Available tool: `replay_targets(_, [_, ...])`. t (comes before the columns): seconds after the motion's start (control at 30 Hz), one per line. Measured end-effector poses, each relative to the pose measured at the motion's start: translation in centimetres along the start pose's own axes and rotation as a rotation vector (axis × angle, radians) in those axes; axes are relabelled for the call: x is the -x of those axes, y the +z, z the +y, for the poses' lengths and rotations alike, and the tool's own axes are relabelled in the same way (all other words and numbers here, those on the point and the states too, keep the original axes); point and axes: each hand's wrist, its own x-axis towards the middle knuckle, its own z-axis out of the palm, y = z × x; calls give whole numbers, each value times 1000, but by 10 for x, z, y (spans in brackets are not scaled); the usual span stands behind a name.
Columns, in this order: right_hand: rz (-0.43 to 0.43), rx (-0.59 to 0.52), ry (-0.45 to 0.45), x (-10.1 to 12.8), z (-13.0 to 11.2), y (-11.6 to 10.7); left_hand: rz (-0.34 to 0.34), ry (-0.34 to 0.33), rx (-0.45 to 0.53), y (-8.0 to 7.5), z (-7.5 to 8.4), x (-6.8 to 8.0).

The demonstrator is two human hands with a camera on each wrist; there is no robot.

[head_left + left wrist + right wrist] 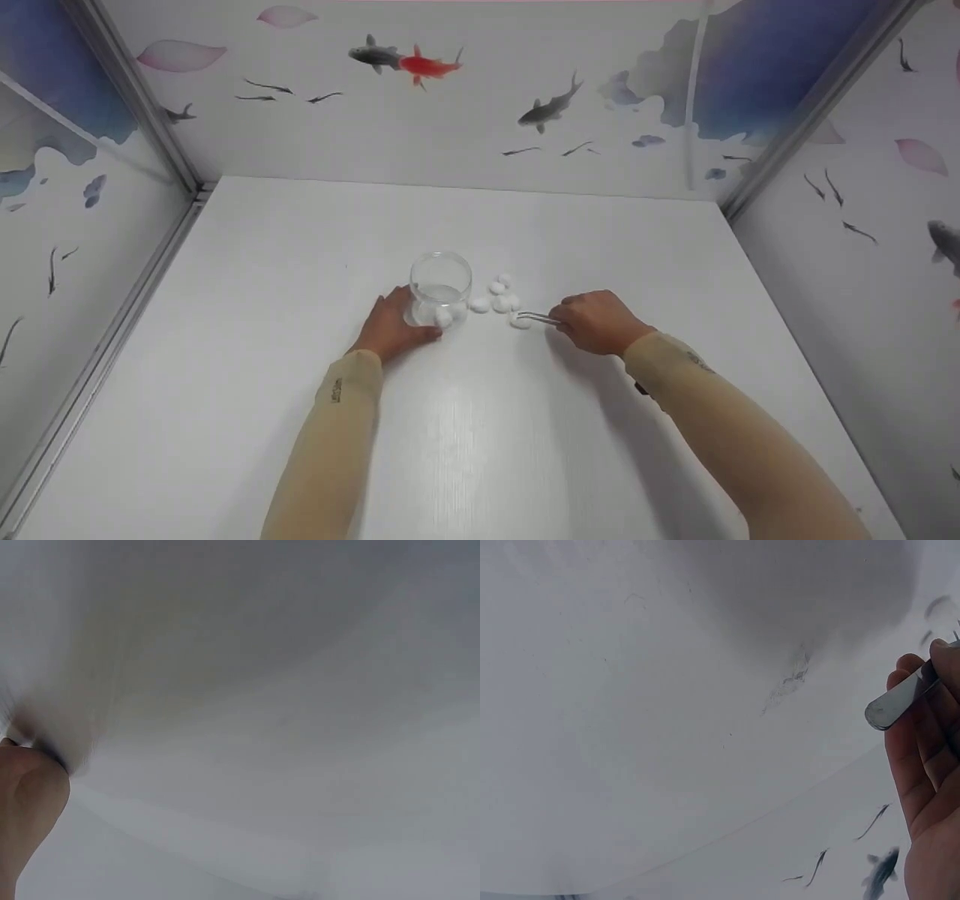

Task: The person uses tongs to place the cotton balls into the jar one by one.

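A clear glass jar [441,279] stands upright on the white table, with at least one white cotton ball [444,318] showing through its lower wall. My left hand [391,326] grips the jar's near left side, thumb in front; the left wrist view has only part of this hand [34,802]. In my right hand [598,322] is a pair of metal tweezers [541,318], pointing left. Their tips lie over a cotton ball [519,322]; whether they pinch it I cannot tell. The right wrist view shows the tweezers' rounded end [891,706] between thumb and fingers.
Several loose cotton balls [500,303] lie in a small group just right of the jar. White panels [480,127] printed with fish and petals enclose the table [465,450] at the back and both sides.
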Motion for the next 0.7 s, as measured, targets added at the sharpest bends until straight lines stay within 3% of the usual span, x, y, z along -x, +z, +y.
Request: replay_targets(0.7, [-5,-14,6,-4,-1,10,0,23,2,0,-4,-3])
